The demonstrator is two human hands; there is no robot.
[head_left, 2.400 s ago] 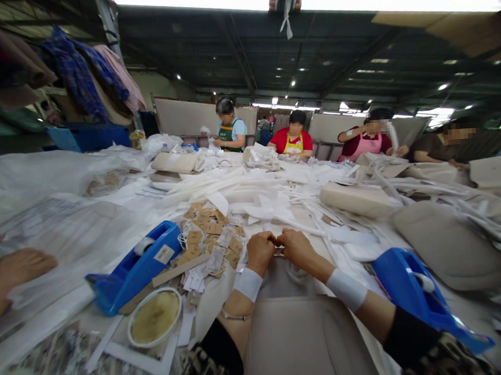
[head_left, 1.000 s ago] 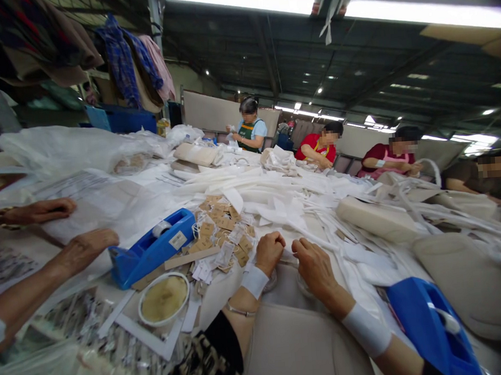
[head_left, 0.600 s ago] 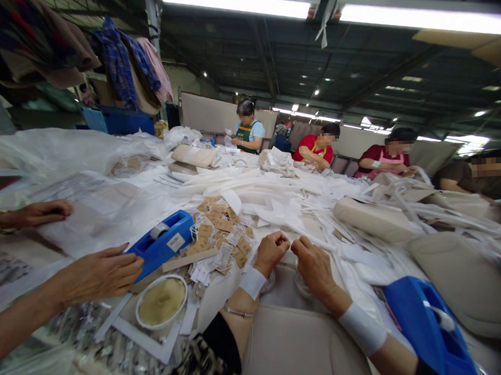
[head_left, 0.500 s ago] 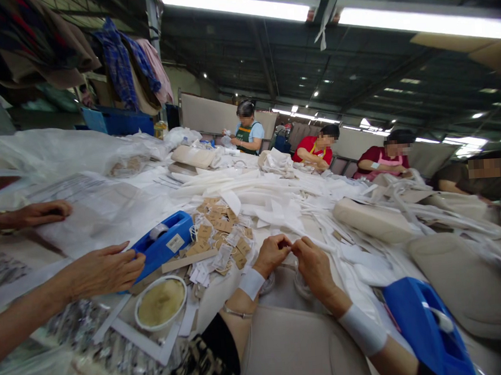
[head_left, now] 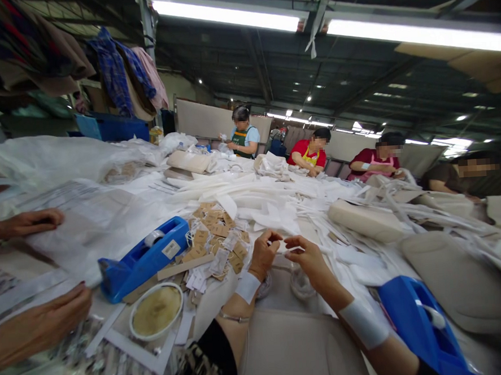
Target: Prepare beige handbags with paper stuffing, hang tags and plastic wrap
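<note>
Dark roofing [head_left: 208, 54] and long white fluorescent tubes [head_left: 227, 13] hang above heaped white strips of soft sheet material [head_left: 251, 193]. Left hand [head_left: 263, 257] bunches its fingers, hiding their inner side, so whether that grip pinches anything cannot be told; right hand [head_left: 312, 263] faces it, fingers parted, grip loose. Below both lies a smooth taupe flat panel [head_left: 302, 343], cut off at the bottom edge. Past it, a clear plastic-wrapped loop [head_left: 302, 283] shows, its make blurred; a matching loop [head_left: 264, 285] is half hidden behind the left wrist. Brown card tags [head_left: 214, 226] overlap beyond, their print too small to read. Further left sit a blue plastic tape dispenser [head_left: 153, 261] and a round white tub [head_left: 181, 301]. At the left edge, a co-worker's two hands [head_left: 50, 321] show, arms cut off.
</note>
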